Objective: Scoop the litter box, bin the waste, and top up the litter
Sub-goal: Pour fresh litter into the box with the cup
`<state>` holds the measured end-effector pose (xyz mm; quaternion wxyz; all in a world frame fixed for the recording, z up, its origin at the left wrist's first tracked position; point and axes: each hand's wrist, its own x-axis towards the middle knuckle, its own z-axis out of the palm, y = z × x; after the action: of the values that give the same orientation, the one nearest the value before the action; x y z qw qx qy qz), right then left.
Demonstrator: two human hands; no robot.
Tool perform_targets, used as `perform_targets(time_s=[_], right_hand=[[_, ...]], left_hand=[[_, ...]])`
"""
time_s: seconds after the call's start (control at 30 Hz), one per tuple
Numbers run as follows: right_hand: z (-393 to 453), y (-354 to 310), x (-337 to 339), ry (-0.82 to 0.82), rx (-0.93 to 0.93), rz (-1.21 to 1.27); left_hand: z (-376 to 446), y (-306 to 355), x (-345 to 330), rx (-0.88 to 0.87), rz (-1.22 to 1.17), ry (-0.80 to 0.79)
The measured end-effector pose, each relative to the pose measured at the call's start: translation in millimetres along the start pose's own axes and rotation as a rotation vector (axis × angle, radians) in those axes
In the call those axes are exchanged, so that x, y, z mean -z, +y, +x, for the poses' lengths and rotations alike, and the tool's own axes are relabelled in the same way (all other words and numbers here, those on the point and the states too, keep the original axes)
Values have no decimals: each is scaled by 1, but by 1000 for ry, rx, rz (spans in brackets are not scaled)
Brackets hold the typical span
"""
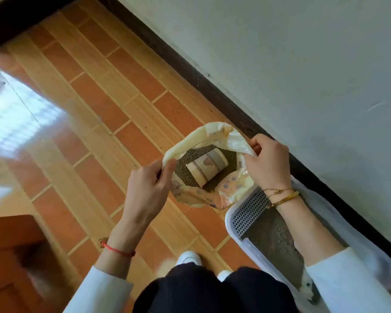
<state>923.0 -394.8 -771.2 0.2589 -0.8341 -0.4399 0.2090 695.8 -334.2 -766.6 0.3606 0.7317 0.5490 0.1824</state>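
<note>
A cream plastic litter bag [215, 132] stands open on the tiled floor, held wide by both hands. My left hand [148, 184] pinches its left rim and my right hand [269, 161] grips its right rim. Inside, a paper cup [207, 167] lies on its side on dark grey-green litter granules [183, 164]. To the right, along the wall, sits the white litter box [229, 219] with a grey grid step [248, 213] and grey litter [273, 233]; my right forearm crosses over it.
Orange and tan floor tiles [113, 123] stretch to the left. A dark skirting board [212, 86] runs under the pale wall. Brown wooden furniture [11, 240] stands at lower left. My white shoes [189, 257] and dark trousers are below the bag.
</note>
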Motion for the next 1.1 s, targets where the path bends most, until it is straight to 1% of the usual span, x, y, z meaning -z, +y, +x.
perform_targets(time_s=[0.1,0.27,0.47,0.63,0.83,0.93,1.1], right_hand=[[-19,-50,50,-13,16,-5],[-63,-142,154,-20,18,12],[-125,-248,288,-6,30,48],[-171,-313,384,10,16,68],[-216,-353,461,70,7,78],[-235,-358,482,90,-14,90],[-269,-357,501,130,-107,88]], left_hand=[[-21,46,55,44,2,18],[-72,135,158,87,-16,27],[-129,249,284,47,5,4],[-163,332,366,-1,-33,-26],[-195,400,422,-57,-4,-73],[-204,421,433,-92,9,-85],[-211,440,440,-144,44,-180]])
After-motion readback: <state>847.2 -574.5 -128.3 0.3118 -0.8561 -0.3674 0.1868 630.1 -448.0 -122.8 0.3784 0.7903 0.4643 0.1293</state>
